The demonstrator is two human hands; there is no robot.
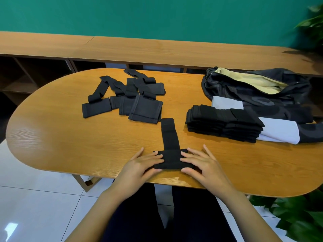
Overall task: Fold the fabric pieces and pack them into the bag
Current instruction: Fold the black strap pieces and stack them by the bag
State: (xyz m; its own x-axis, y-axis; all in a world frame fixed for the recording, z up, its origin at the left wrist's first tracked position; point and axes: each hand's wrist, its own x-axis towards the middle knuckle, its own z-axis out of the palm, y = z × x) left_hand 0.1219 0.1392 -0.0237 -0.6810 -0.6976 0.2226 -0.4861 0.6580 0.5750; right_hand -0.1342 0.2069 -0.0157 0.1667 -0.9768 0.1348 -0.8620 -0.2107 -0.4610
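— Both hands are pressing down on the black fabric piece (172, 160), fingers spread and nearly straight, nothing curled round it. The left hand (139, 165) is lying on its left end and the right hand (207, 165) on its right end.

— Where is that piece sitting?

— It is lying at the near edge of the wooden table (70, 137), right in front of the person. Its wide part is running crosswise between the two hands. Its strap (168, 133) is stretching flat away from the person, so the whole is making a T.

— And the thumbs?

— They are resting along the near edge of the wide part. Whether they are tucking under it, I cannot tell.

— What about the other fabric?

— A loose pile of unfolded pieces (132, 100) is sprawling further back, left of centre, with straps crossing one another. A neat stack of folded pieces (222, 123) is sitting to the right, well apart from the hands.

— And the bag?

— The dark patterned bag (258, 96) is slumping at the far right of the table, just behind the stack. Its mouth is gaping and showing a pale yellow lining (244, 81). The stack's right end is resting on a pale grey panel (279, 131); whether that is part of the bag, I cannot tell.

— Anything behind?

— A long wooden bench (157, 49) is running along a green wall (157, 14).
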